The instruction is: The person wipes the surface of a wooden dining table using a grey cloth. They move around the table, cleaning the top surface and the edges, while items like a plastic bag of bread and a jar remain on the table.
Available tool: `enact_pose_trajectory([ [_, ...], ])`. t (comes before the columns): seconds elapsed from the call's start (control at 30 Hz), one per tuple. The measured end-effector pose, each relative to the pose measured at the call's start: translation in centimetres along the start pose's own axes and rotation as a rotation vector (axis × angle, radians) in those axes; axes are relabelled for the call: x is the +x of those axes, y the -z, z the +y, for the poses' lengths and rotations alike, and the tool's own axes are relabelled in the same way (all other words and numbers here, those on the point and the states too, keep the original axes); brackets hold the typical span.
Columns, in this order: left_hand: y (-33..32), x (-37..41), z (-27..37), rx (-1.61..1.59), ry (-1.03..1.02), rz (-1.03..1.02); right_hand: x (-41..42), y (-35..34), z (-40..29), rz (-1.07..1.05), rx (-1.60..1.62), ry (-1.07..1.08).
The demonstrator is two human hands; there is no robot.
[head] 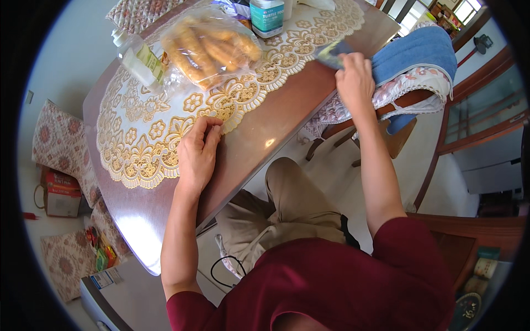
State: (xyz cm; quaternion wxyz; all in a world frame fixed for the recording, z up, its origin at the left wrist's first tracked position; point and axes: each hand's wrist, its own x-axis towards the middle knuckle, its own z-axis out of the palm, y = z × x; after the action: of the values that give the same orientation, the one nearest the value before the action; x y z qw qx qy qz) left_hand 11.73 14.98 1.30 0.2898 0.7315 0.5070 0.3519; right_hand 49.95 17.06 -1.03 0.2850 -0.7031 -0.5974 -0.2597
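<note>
My right hand (356, 80) reaches to the far right side of the wooden table (265, 132), its fingers on a blurred grey-blue cloth-like piece (330, 54) with a yellow-green patch. The piece lies at the lace tablecloth's edge. My left hand (198, 155) rests at the near edge of the white and gold lace tablecloth (157, 130), fingers curled in with the thumb against them. No object shows in it. Beyond it lies a clear plastic bag of fried dough sticks (211, 49). Left of the bag, a clear squeeze bottle (143, 62) with a white cap leans.
A white jar (267, 18) with a teal label stands behind the bag. At right, a chair carries a blue towel (414, 53) and a floral quilted cover (405, 89). Quilted cushions (58, 132) and a red and white carton (62, 194) are at left.
</note>
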Motion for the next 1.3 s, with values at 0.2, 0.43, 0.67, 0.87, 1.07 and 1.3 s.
enact_pose_trajectory([
  [0.2,0.0,0.0,-0.3,-0.058,0.069,-0.036,-1.5,1.4,-4.7,-0.045,0.112,0.075],
  [0.43,0.1,-0.3,-0.7,-0.110,0.117,0.020,-10.3,8.9,-16.6,-0.104,0.697,0.357],
  [0.67,3.9,-2.8,-1.4,-0.265,0.093,-0.195,-5.3,6.2,-10.9,-0.073,0.413,0.348],
  [0.87,11.0,-14.5,1.0,0.173,0.221,0.202,-3.8,3.7,-6.8,-0.047,0.306,0.146],
  [1.07,12.6,-23.5,-6.6,0.831,0.220,0.550,-9.8,8.2,-19.8,-0.099,0.703,0.521],
  [1.3,11.6,-23.0,-6.9,0.793,0.187,0.645,-11.0,8.9,-21.4,-0.146,0.948,0.668],
])
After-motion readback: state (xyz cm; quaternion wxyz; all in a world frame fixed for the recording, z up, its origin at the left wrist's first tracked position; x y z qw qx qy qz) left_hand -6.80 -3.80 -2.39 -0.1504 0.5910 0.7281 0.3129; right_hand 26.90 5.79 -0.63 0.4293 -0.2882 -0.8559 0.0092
